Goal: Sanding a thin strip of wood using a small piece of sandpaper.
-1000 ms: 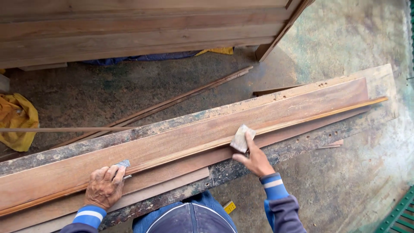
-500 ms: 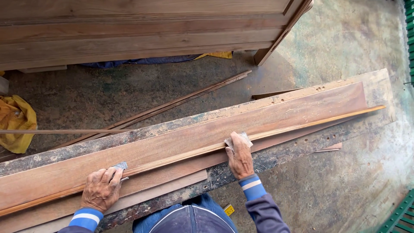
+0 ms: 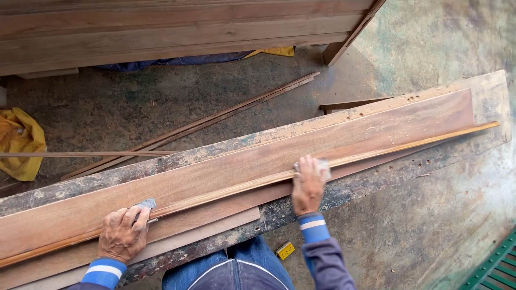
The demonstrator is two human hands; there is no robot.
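A long thin wooden strip (image 3: 408, 144) lies along a wide reddish plank (image 3: 226, 172) on a stained workbench board (image 3: 376, 185). My right hand (image 3: 308, 185) presses a piece of grey sandpaper (image 3: 324, 165) down on the strip near its middle. My left hand (image 3: 122, 233) rests on the strip further left, holding it down with a small grey pad (image 3: 145, 204) under the fingertips. A narrower pale board (image 3: 204, 231) lies along the bench's near edge.
Thin wooden strips (image 3: 215, 121) lie on the concrete floor beyond the bench. A big stack of planks (image 3: 161, 32) stands at the back. A yellow cloth (image 3: 21, 142) lies at the left, a green grating (image 3: 494, 266) at the lower right, a small yellow object (image 3: 285, 250) by my legs.
My right hand lowered the sandpaper onto the strip, then slid it a little to the right along the strip. My left hand stayed in place.
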